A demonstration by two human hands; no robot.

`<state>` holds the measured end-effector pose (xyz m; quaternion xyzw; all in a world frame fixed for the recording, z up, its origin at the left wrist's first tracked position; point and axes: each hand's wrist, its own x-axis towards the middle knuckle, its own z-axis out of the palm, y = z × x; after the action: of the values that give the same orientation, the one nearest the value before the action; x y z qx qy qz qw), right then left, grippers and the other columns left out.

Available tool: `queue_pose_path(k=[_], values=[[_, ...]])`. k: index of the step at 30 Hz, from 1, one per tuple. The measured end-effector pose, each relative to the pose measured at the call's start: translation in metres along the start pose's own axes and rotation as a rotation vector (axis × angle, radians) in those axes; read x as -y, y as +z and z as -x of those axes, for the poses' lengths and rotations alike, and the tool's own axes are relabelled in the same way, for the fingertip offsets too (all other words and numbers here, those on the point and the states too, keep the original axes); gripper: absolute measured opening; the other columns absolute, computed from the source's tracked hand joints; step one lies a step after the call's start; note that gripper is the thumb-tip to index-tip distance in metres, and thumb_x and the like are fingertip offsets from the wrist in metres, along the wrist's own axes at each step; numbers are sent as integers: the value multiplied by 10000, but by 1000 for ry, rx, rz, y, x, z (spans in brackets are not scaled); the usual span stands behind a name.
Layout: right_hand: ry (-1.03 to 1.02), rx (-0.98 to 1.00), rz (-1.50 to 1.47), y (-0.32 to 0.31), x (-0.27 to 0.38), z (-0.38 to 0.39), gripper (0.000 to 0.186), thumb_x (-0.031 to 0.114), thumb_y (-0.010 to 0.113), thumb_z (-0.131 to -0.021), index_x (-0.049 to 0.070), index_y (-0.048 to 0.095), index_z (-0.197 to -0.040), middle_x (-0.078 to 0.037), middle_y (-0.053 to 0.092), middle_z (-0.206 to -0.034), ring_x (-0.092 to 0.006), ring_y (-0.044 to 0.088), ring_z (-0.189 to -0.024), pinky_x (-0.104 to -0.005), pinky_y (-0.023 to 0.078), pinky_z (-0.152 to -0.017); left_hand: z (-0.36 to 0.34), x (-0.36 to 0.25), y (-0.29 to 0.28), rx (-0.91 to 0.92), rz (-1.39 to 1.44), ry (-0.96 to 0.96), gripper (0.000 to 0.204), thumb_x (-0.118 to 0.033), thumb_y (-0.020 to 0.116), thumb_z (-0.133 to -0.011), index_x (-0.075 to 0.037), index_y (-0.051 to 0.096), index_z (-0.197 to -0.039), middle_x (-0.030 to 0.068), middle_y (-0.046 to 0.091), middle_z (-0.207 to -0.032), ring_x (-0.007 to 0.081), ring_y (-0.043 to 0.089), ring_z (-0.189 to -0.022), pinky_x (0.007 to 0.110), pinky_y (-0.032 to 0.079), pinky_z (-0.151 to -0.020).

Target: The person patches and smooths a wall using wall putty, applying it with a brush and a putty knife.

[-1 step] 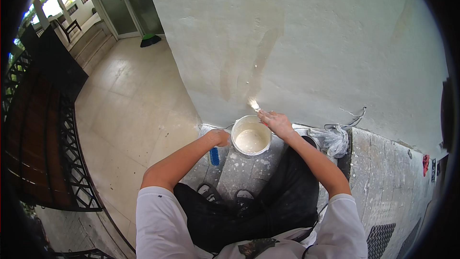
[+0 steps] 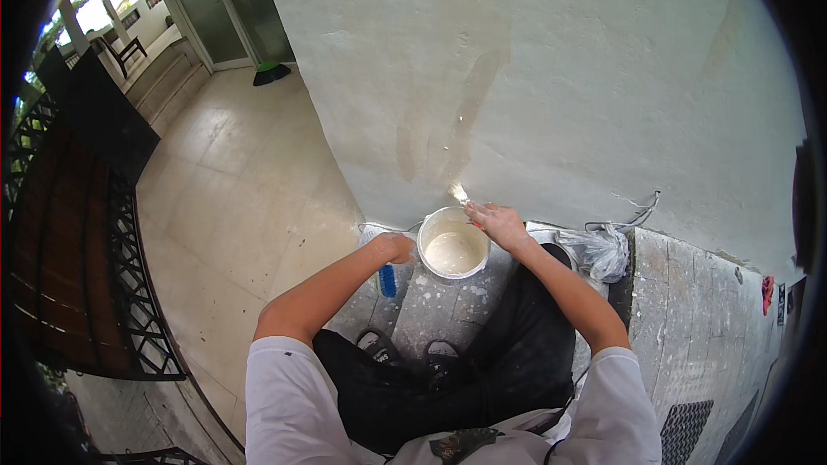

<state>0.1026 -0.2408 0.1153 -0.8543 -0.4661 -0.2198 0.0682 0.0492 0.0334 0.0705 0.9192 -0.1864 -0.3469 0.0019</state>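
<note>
On your left, a brown gate [image 2: 65, 241] edged with black lattice [image 2: 129, 284] is standing beside the beige tiled floor [image 2: 233, 198]. Farther off, a broom head [image 2: 271, 74], green on top and dark below, is resting on those tiles near the framed glass door [image 2: 194, 9]. Left of the door, you are seeing pale steps [image 2: 172, 90] rising to where a dark chair [image 2: 127, 56] is standing. On your right, a crumpled clear plastic bag [image 2: 603, 254] is lying beside grey paving [image 2: 689, 319]; a thin cable [image 2: 650, 207] is looping just above it. Something small and red [image 2: 767, 293] is showing farther right, and a dark patterned panel [image 2: 687, 430] is lying nearer you.
</note>
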Motion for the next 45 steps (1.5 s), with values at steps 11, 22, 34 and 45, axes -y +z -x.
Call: queue_pose_path(k=[11, 22, 34, 45], values=[[303, -191, -393, -55, 36, -5, 281, 284, 592, -853, 170, 633, -1107, -39, 655, -1056, -215, 639, -812, -326, 510, -666, -2, 14, 10, 34, -2, -36, 453, -433, 512, -840, -91, 570, -1131, 170, 600, -1121, 330, 569, -1049, 430, 446, -888], [760, -7, -953, -3, 61, 6, 344, 368, 594, -843, 34, 666, -879, -143, 623, -736, -300, 602, -721, -379, 452, -668, 26, -56, -52, -556, 381, 177, 428, -354, 687, -753, -50, 558, -1023, 125, 550, -727, 287, 564, -715, 391, 443, -656], [583, -109, -1097, -38, 60, 29, 380, 366, 600, -833, 28, 640, -1004, -175, 610, -984, -324, 575, -949, -388, 433, -843, 18, -89, -40, -802, 313, 276, 187, -187, 671, -777, -28, 649, -874, 125, 531, -709, 252, 508, -606, 346, 392, -558], [1234, 152, 70, -99, 71, 285, 341, 142, 633, -800, 25, 552, -1110, -191, 562, -998, -359, 548, -947, -417, 433, -825, 16, -78, -40, -759, 392, 219, 245, -303, 602, -839, -77, 667, -908, 113, 557, -797, 272, 563, -781, 382, 442, -698]])
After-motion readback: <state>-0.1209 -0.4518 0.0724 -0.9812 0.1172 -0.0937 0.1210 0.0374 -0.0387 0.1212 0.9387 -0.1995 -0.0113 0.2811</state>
